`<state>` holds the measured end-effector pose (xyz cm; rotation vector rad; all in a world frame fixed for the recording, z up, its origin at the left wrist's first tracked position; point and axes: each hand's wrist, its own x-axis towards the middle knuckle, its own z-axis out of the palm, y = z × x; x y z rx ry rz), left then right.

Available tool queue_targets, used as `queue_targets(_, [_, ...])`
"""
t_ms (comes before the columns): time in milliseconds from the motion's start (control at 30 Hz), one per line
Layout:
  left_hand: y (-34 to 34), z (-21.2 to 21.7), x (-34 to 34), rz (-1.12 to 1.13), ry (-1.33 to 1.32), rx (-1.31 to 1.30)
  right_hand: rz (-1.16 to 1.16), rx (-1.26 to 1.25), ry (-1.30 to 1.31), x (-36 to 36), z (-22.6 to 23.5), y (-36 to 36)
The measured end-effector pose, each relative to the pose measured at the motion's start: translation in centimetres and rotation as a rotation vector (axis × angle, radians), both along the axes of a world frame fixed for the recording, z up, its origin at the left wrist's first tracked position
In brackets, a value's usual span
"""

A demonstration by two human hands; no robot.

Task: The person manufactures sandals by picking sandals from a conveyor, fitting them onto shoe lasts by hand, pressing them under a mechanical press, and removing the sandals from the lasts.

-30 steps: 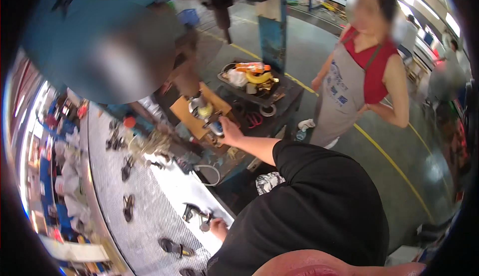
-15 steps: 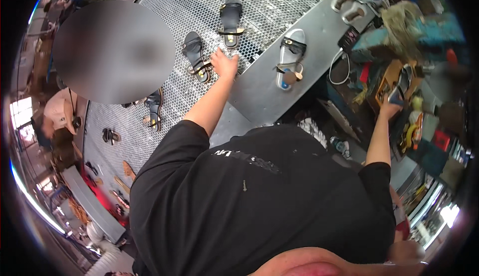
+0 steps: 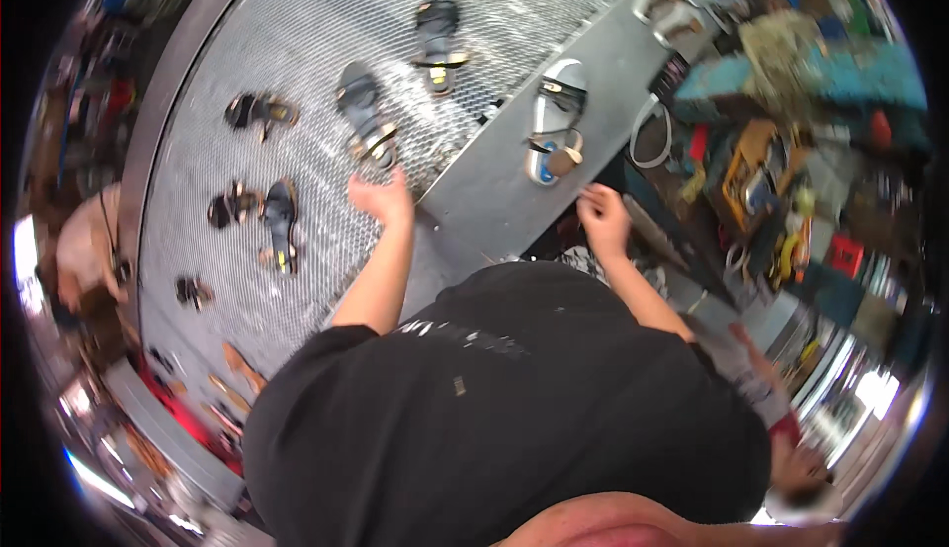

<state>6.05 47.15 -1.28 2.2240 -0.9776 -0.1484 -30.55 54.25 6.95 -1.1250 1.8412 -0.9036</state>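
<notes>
My left hand reaches out over a grey mesh surface, fingers apart and empty, just below a dark sandal with a gold buckle. My right hand hovers at the near edge of a flat metal plate, fingers curled, nothing visible in it. A white and blue sandal lies on that plate just beyond the right hand. My black shirt fills the lower middle of the view.
Several more dark sandals lie spread on the mesh, such as one farther out and one to the left. A cluttered bench with tools and a white cable loop stands at right. Other people are at left and lower right.
The view swung from the workshop down to the mesh. My right hand has come back from the cluttered bench to the plate's edge. My left hand stays by the buckled sandal.
</notes>
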Motion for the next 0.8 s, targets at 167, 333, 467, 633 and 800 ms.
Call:
queue_targets(167, [-7.0,-0.6,2.0,-0.063,-0.275,0.394,0.221,-0.203,0.338,6.5,-2.6,-5.9])
queue_targets(333, [-8.1,-1.7,8.1,-0.157,0.86,-0.067,0.183,-0.349,0.286,6.0,-2.2,-6.5])
queue_targets(467, [-1.6,6.5,-1.4,-0.308,2.133,-0.139,0.008,-0.264,0.167,0.7,1.3,-4.4])
queue_targets(633, [4.7,17.4,-16.6,-0.631,2.351,0.727,-0.107,-0.429,0.022,-0.1,8.0,-1.7])
queue_targets(800, [-8.0,12.5,-19.9,-0.798,2.049,0.088,0.195,-0.552,-0.201,-3.5,16.6,2.0])
